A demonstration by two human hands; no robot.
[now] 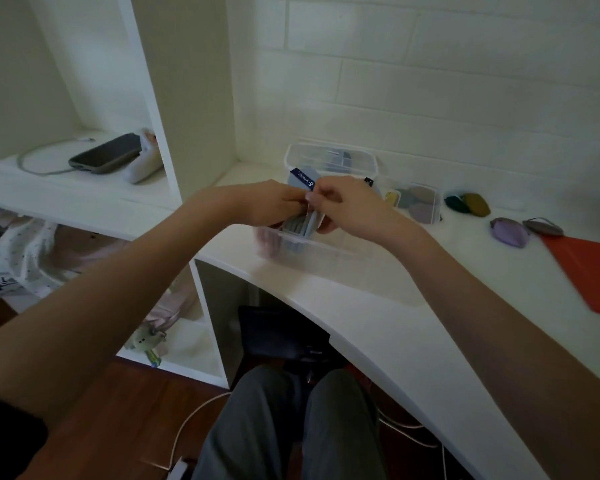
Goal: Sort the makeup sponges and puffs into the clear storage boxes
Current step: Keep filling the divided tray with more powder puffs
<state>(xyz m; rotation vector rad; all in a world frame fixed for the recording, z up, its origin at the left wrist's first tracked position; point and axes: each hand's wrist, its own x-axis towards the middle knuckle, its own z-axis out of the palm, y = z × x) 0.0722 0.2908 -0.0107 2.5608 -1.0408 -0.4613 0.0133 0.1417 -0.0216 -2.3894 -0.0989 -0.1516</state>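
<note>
Both our hands, left point(280, 201) and right point(340, 206), pinch a packet of puffs point(303, 183) at mid-frame over the near box point(312, 252); next we likely open it.

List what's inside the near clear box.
The near clear box holds grey-blue puffs standing on edge in a row. Left hand and right hand pinch one labelled puff above it and cover the box's far part.
</note>
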